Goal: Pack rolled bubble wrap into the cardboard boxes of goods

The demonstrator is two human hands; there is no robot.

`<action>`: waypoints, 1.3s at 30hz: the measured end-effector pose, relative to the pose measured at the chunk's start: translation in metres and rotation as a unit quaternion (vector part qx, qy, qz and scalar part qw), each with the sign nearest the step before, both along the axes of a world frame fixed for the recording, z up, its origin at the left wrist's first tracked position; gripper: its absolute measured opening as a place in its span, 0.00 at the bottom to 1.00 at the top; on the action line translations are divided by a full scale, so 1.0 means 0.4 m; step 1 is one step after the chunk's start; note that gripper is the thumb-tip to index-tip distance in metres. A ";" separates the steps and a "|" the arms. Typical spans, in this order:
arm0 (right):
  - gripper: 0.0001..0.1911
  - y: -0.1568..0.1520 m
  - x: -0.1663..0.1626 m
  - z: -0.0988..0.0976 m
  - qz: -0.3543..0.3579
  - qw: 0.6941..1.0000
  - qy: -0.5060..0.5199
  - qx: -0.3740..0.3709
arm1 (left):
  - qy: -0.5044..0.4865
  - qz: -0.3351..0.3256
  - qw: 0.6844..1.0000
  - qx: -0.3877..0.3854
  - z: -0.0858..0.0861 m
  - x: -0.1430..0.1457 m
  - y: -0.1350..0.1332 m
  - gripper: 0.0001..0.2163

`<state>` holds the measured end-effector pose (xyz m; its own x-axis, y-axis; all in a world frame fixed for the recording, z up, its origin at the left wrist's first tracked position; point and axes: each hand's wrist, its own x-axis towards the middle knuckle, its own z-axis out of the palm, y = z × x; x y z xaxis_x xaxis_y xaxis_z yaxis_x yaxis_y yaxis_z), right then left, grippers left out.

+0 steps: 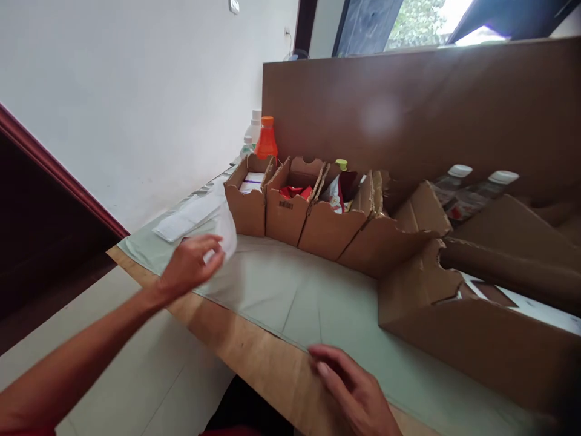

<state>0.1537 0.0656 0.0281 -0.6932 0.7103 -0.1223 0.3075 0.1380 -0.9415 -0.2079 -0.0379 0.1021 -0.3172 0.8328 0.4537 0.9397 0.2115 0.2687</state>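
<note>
My left hand [194, 261] is closed in a pinch on a thin, whitish see-through plastic bag [227, 229], which hangs up from the fingers in front of the leftmost cardboard box. Behind that hand, more flat white bags [184, 219] lie on the grey-green cloth [290, 290]. Over the wooden front edge of the table [245, 345] rests my right hand [351, 387], its fingers loosely curved, thumb apart, nothing visible between them. The leftmost box [246, 209] contains a white pack with a purple stripe [252, 181].
Several cardboard bins [338, 233] run rightward, with red packets [296, 192] and snack bags inside. An orange bottle [267, 140] stands at the back left. White-capped bottles [488, 188] lean in bins at right. A tall cardboard panel [408, 109] closes off the back.
</note>
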 end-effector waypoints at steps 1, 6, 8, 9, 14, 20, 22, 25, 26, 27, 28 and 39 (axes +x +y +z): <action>0.20 0.001 -0.025 0.001 0.004 0.998 0.014 -0.055 | -0.006 -0.044 0.999 0.002 -0.031 0.082 -0.008 0.11; 0.30 0.008 -0.076 -0.014 -0.023 0.970 0.092 -0.225 | -0.080 -0.214 0.974 0.006 -0.156 0.429 -0.013 0.07; 0.33 0.015 -0.054 -0.021 -0.054 0.962 0.113 -0.241 | -0.134 -0.252 0.958 0.003 -0.171 0.500 -0.014 0.06; 0.35 0.018 -0.037 -0.025 -0.075 0.959 0.121 -0.245 | -0.154 -0.265 0.952 0.005 -0.173 0.517 -0.017 0.11; 0.39 0.019 0.043 -0.037 -0.157 0.942 0.139 -0.263 | -0.124 -0.314 0.941 -0.003 -0.178 0.505 -0.043 0.24; 0.39 -0.007 0.074 -0.020 -0.180 0.932 0.139 -0.284 | -0.068 -0.365 0.928 -0.041 -0.221 0.498 -0.040 0.28; 0.40 -0.012 0.083 -0.010 -0.180 0.932 0.124 -0.290 | -0.068 -0.376 0.924 -0.030 -0.229 0.498 -0.039 0.29; 0.41 -0.011 0.091 -0.004 -0.188 0.930 0.103 -0.298 | -0.052 -0.400 0.915 -0.032 -0.232 0.494 -0.039 0.32; 0.42 -0.009 0.093 -0.005 -0.188 0.930 0.100 -0.301 | -0.045 -0.405 0.913 -0.029 -0.230 0.492 -0.038 0.31; 0.42 -0.007 0.094 -0.006 -0.186 0.930 0.099 -0.302 | -0.044 -0.407 0.912 -0.020 -0.229 0.492 -0.036 0.30; 0.42 -0.005 0.096 -0.007 -0.184 0.931 0.097 -0.301 | -0.052 -0.404 0.913 -0.006 -0.226 0.493 -0.033 0.27; 0.34 -0.022 0.199 0.024 -0.143 0.984 -0.026 0.102 | -0.393 -0.165 0.899 -0.102 -0.196 0.508 0.046 0.14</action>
